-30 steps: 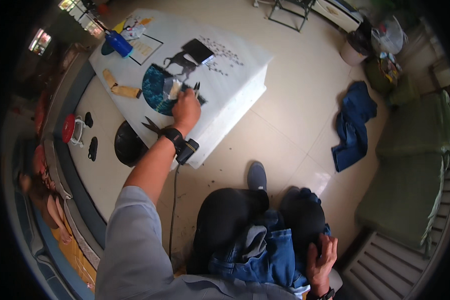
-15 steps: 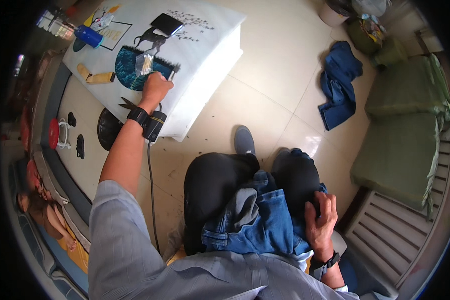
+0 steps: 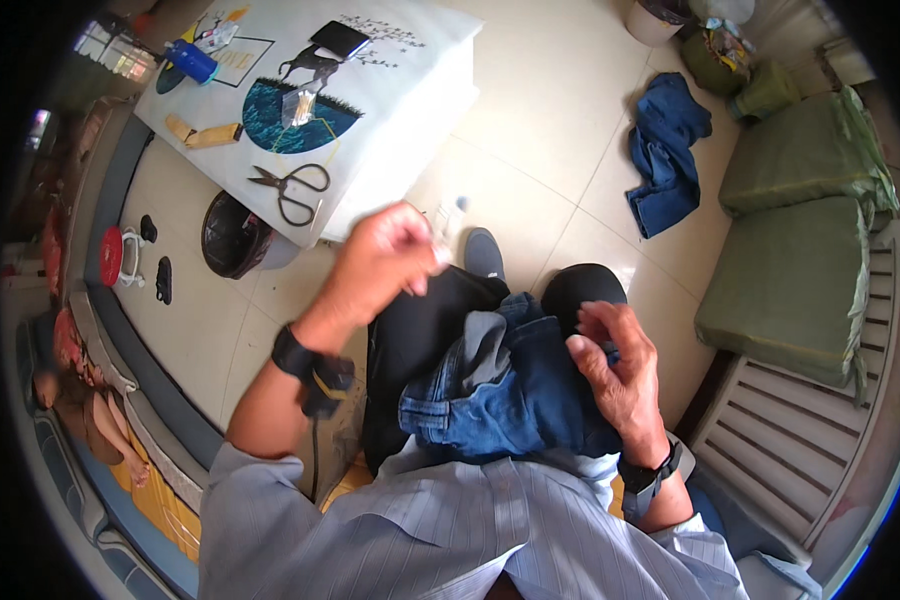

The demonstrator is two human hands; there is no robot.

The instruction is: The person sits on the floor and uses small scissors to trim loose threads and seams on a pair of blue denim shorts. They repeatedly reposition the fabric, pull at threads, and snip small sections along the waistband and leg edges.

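Note:
My left hand (image 3: pixel 385 262) hovers over the left side of my lap, beyond the table's near corner. Its fingers are pinched together, and a small whitish blur shows at the tips; I cannot make out what it is. A pair of blue jeans (image 3: pixel 510 400) with a grey lining turned out lies bunched across my thighs. Above the right end of the jeans is my right hand (image 3: pixel 620 375), its fingers loosely curved and apart from the thumb, holding nothing. Black-handled scissors (image 3: pixel 292 190) rest spread at the table's near edge. Past them lies a small clear packet (image 3: pixel 298 107).
The white-covered table (image 3: pixel 410 130) also bears a dark phone (image 3: pixel 340 40), a blue bottle (image 3: pixel 191 61) and a yellowish strip (image 3: pixel 205 133). A dark-lined bin (image 3: pixel 235 235) stands below it. More jeans (image 3: pixel 665 150) lie on the floor. Green cushions (image 3: pixel 785 285) sit on a slatted bench (image 3: pixel 790 440).
My left hand has come back from the tabletop to over my lap, leaving the scissors in full sight. My right hand has lifted off the jeans and moved forward.

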